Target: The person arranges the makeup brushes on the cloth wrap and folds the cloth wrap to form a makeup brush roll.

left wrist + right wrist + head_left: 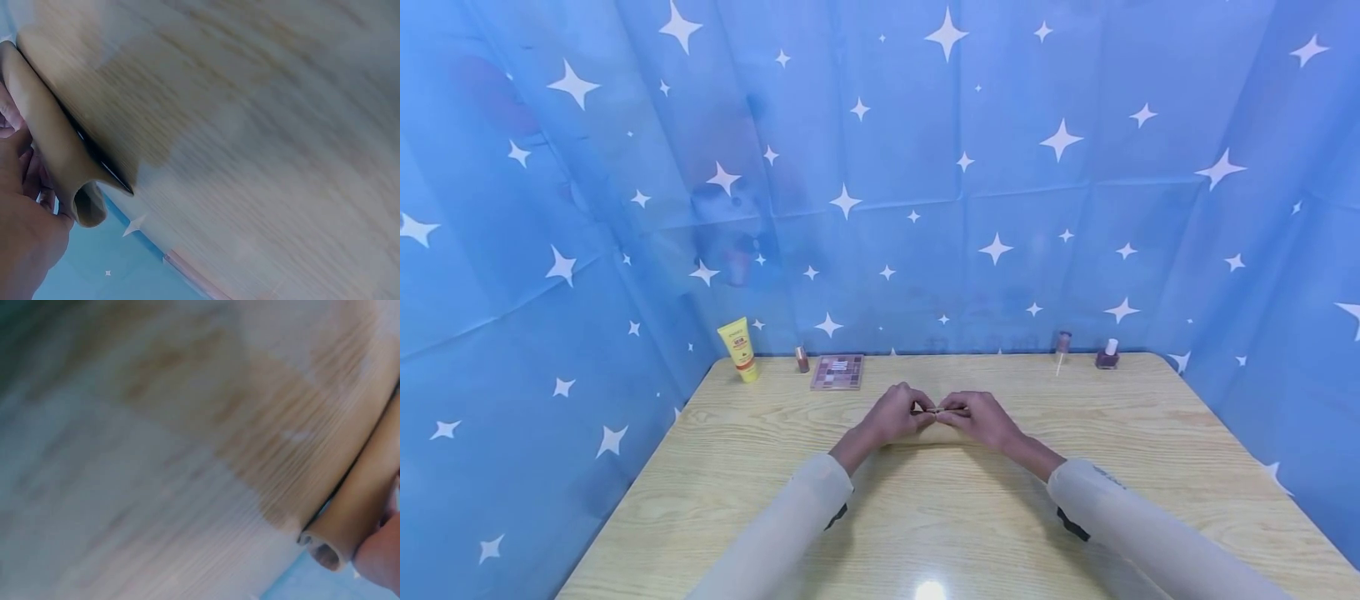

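Observation:
A tan, leather-like piece [928, 434] lies across the middle of the table, curled into a tube with open ends. Its rolled end [90, 203] shows a hollow in the left wrist view, and the right wrist view has the other curled end [328, 550]. My left hand [898, 414] pinches the upper edge of this piece between thumb and fingers. Close beside it, my right hand [983, 418] pinches the same edge, the fingertips of both hands nearly meeting. The inside of the roll is mostly hidden.
Along the table's back edge stand a yellow squeeze tube [740, 350], a small lipstick-like tube [802, 360], an eyeshadow palette [837, 372], a small tube with an applicator [1062, 346] and a dark nail polish bottle [1107, 357]. A blue starry curtain [910, 167] hangs behind.

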### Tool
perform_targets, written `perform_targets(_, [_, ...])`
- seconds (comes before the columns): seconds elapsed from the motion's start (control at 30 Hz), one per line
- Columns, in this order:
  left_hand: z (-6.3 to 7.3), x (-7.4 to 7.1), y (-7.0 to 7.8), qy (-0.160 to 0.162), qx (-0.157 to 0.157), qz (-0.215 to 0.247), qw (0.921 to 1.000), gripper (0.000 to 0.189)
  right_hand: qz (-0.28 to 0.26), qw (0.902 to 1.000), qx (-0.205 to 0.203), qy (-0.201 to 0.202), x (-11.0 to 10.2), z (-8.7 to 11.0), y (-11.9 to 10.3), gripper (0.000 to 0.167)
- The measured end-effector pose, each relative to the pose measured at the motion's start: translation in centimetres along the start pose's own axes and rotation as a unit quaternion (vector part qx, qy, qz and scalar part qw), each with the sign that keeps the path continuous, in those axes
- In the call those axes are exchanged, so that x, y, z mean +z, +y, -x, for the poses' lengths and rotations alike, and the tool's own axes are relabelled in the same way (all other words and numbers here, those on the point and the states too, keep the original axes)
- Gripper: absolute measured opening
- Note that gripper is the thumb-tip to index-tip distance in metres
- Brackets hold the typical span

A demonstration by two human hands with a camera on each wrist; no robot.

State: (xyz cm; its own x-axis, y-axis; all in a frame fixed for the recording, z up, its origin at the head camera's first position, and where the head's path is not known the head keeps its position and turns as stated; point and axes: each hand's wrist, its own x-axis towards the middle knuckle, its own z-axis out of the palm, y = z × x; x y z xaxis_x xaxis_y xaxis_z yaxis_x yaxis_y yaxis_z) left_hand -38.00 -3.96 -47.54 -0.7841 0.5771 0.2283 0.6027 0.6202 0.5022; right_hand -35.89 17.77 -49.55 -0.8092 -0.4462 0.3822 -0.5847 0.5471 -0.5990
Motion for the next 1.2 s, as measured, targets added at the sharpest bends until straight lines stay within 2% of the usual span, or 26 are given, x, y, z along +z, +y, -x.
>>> perform_targets(0.37, [0.3, 0.1, -0.2, 0.014, -0.007, -0.041, 0.999, 0.012, 0.001, 1.0, 0.004, -0.009, 0.1, -0.3, 0.0, 0.006])
perform_targets(0.53, [1.2, -0.9, -0.3, -0.011, 0.002, -0.069, 0.9975, 0.024, -0.004, 0.9996, 0.009, -0.026, -0.3, -0.1, -0.2, 0.023])
perform_targets(0.6, [2.0, -1.4, -0.4, -0.033, 0.008, -0.105, 0.9939, 0.034, 0.019, 0.9992, 0.002, -0.034, -0.7, 0.3, -0.3, 0.031])
perform_targets(0.73, [3.8, -2.3, -1.1, -0.082, 0.014, -0.186, 0.9791, 0.056, 0.092, 0.9946, -0.03, -0.038, -1.6, 1.6, -0.2, 0.036])
perform_targets(0.83, [4.7, -3.0, -1.6, -0.101, 0.017, -0.203, 0.9738, 0.063, 0.123, 0.9906, -0.039, -0.044, -2.3, 2.5, 0.0, 0.04])
perform_targets(0.93, [5.3, -3.6, -2.0, -0.109, 0.018, -0.199, 0.9738, 0.064, 0.136, 0.9884, -0.04, -0.056, -3.0, 3.2, 0.1, 0.045])
perform_targets(1.07, [5.8, -4.4, -1.8, -0.115, 0.024, -0.209, 0.9708, 0.068, 0.169, 0.9827, -0.044, -0.061, -4.0, 3.8, 0.1, 0.057])
perform_targets(1.2, [6.1, -6.0, -1.5, -0.096, 0.024, -0.248, 0.9636, 0.081, 0.224, 0.9725, -0.024, -0.06, -5.8, 4.1, 0.4, 0.085])
